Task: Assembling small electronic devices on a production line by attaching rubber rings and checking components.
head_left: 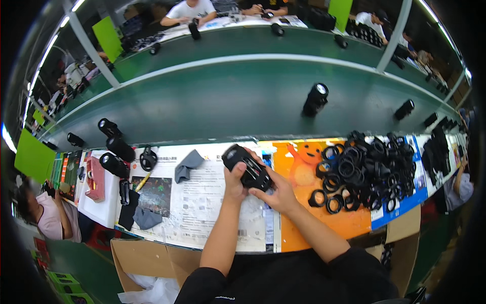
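Observation:
Above the middle of the worktable, both my hands hold a black cylindrical device (248, 169), tilted, with its round end toward the upper left. My left hand (234, 183) grips its left side with the thumb on its body. My right hand (279, 191) closes around its lower right end, thumb along the near side. The fingers behind the device are partly hidden. Left of my hands lies a crumpled grey cloth (189, 166). To the right, a large heap of black rings (362, 164) covers part of an orange printed sheet (309, 230).
Black cylinders (114, 164) stand at the left, near a black ring-shaped part (148, 158), a yellow pen (143, 181) and a pink holder (95, 178). Beyond the table, a green conveyor (217, 106) carries another black cylinder (316, 100). Cardboard boxes (147, 258) sit below the edge. Other people work around.

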`<state>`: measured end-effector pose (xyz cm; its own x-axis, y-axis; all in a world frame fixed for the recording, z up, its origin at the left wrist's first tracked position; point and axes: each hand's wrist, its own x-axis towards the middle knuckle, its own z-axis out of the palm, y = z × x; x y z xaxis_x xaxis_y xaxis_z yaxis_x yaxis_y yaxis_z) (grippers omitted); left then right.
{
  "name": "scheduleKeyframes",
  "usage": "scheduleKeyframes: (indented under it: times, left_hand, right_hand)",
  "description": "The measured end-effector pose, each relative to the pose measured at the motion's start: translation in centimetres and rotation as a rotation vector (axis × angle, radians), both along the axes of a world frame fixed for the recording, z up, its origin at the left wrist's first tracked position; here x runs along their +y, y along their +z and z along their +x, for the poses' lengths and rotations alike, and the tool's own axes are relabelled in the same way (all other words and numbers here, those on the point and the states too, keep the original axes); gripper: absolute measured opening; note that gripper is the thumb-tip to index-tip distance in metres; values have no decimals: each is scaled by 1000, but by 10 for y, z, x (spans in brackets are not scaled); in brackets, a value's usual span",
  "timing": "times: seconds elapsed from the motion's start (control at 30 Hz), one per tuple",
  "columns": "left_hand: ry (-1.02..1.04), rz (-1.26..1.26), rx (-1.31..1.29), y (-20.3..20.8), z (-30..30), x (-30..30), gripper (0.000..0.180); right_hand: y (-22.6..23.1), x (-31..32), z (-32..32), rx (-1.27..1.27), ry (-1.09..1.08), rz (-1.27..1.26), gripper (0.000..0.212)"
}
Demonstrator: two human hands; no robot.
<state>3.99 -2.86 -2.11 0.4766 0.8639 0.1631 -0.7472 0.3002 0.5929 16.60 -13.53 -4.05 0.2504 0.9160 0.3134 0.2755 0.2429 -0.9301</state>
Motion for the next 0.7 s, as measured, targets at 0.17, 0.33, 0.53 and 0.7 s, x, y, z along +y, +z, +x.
scheduleKeyframes:
  times: [0.17, 0.33, 0.53, 0.7]
  left_hand:
    - [54, 4, 7, -2, -8, 6, 53]
    - [72, 0, 32, -2, -15, 6, 51]
    - [53, 41, 160, -5, -22, 17, 51]
    - [-12, 65, 186, 1, -18, 19, 56]
  right_hand:
    - [16, 2, -4, -82, 57, -82, 88]
    - [41, -7, 22, -387, 73, -138, 67]
    - [84, 2, 150, -1205, -192, -197, 32]
    - [72, 10, 195, -1583, -121, -511, 25]
